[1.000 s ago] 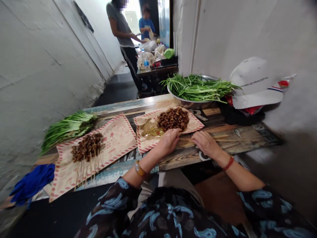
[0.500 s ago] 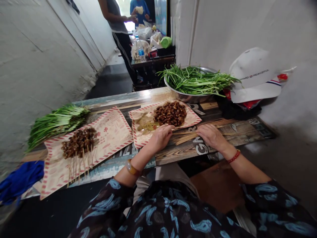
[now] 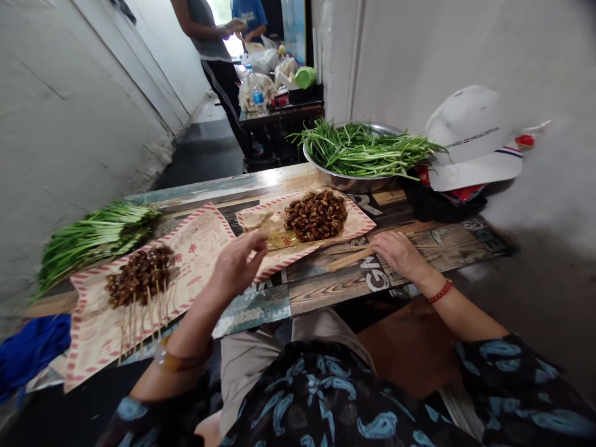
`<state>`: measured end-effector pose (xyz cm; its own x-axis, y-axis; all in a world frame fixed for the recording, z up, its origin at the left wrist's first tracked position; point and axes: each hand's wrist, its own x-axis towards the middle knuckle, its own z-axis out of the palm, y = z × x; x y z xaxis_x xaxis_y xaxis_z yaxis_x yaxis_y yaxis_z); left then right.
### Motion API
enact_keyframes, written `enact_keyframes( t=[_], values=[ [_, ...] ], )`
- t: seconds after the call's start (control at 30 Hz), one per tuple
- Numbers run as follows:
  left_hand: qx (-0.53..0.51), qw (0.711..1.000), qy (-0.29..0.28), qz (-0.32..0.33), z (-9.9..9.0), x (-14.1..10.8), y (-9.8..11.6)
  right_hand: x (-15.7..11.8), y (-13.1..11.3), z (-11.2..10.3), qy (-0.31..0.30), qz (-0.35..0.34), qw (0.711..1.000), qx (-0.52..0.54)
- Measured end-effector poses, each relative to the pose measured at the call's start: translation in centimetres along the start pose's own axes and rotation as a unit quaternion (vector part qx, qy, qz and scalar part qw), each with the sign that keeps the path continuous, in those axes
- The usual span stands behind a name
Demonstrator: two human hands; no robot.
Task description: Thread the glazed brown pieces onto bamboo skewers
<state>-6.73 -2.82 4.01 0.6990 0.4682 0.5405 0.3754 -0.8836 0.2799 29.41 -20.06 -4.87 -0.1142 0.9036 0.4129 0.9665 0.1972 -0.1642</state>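
My left hand (image 3: 239,261) is raised over the gap between the two paper sheets, its fingertips pinched on a thin bamboo skewer that points right, across the sheet's front edge. A heap of glossy brown pieces, seemingly insect pupae (image 3: 316,215), lies on the right paper sheet (image 3: 361,225) beside a puddle of yellowish liquid. To its right, my right hand (image 3: 398,253) has its fingertips closed on several loose bamboo skewers (image 3: 349,259) on the tabletop. Loaded skewers (image 3: 142,273) lie in a row on the left paper sheet (image 3: 205,226), bare ends toward me.
A steel bowl (image 3: 321,172) of green chives stands at the back, with a white cap (image 3: 465,139) to its right. More chives (image 3: 93,239) lie at the left, near a blue cloth or glove (image 3: 35,347). Two people stand by a far table holding bags and a bottle (image 3: 255,90).
My left hand has moved left, away from the pupae heap, and lifted with the skewer. My right hand stays by the loose skewers. The far person in blue has lowered a pale item.
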Motion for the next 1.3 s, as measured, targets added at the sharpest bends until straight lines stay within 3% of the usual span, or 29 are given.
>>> enact_keyframes(
  t=[0.1, 0.2, 0.3, 0.43, 0.53, 0.63, 0.77, 0.93, 1.13, 1.3],
  values=[
    [0.048, 0.997, 0.032, -0.047, -3.2, -1.2, -0.9, -0.1, 0.4, 0.1, -0.004, 0.006, 1.0, 0.003],
    [0.051, 0.994, 0.062, -0.074, -3.8, -1.3, -0.3, 0.1, 0.3, 0.2, -0.001, 0.013, 1.0, -0.009],
    [0.005, 0.997, 0.065, -0.049, -0.9, 0.2, 1.4, 0.4, -0.2, 0.0, 0.02, 0.051, 0.997, -0.054],
    [-0.053, 0.998, 0.027, 0.023, 5.2, 2.7, 3.9, 0.2, -0.4, -0.5, 0.038, 0.094, 0.991, -0.09],
    [-0.056, 0.997, -0.007, 0.05, 8.7, 3.5, 4.9, -1.4, 0.4, -1.3, 0.036, 0.104, 0.991, -0.075],
    [-0.036, 0.996, -0.049, 0.069, 10.6, 3.4, 5.2, -4.0, 1.6, -2.2, 0.035, 0.114, 0.992, -0.05],
    [0.02, 0.99, -0.12, 0.067, 11.2, 3.1, 5.5, -6.5, 2.8, -3.0, 0.052, 0.137, 0.989, -0.006],
    [0.061, 0.979, -0.183, 0.062, 10.5, 3.6, 6.5, -6.4, 3.7, -3.4, 0.058, 0.138, 0.989, 0.015],
    [0.09, 0.976, -0.187, 0.067, 10.3, 4.1, 7.6, -5.7, 3.3, -4.3, 0.064, 0.139, 0.988, 0.001],
    [0.075, 0.973, -0.2, 0.092, 11.0, 4.4, 8.8, -5.7, 2.2, -4.0, -0.001, 0.099, 0.992, -0.072]
  ],
)
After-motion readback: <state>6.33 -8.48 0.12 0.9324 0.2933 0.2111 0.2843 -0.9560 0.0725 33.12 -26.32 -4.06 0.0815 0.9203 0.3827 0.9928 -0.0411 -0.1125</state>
